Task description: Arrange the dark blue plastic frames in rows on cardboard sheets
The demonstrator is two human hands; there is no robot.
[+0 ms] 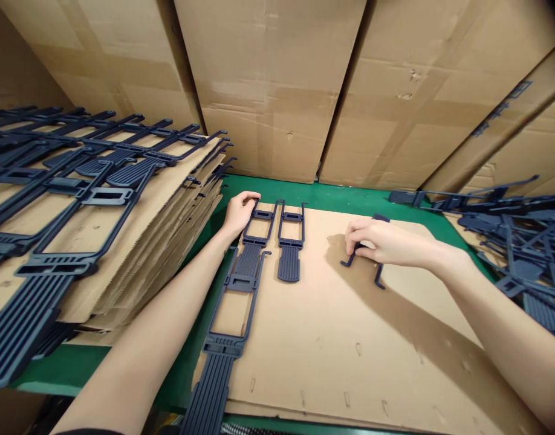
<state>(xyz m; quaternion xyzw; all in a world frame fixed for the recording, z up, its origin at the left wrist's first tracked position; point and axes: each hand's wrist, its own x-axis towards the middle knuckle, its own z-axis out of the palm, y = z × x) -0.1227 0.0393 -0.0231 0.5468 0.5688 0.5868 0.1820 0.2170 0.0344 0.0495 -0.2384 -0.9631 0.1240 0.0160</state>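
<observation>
A flat cardboard sheet (pixel 350 338) lies on the green table (pixel 341 196). Dark blue plastic frame parts lie on its left side: one at the far left (pixel 254 232), a second below it (pixel 227 314), and a third beside them (pixel 290 248). My left hand (pixel 239 211) rests with curled fingers on the top end of the far-left part. My right hand (pixel 381 241) is closed on another dark blue plastic part (pixel 379 275), pressing it onto the sheet near its middle; its upper end shows behind my fingers.
A stack of cardboard sheets (pixel 168 241) loaded with the same blue parts stands at the left. A loose heap of blue parts (pixel 522 248) lies at the right. Large cardboard boxes (pixel 277 90) wall off the back.
</observation>
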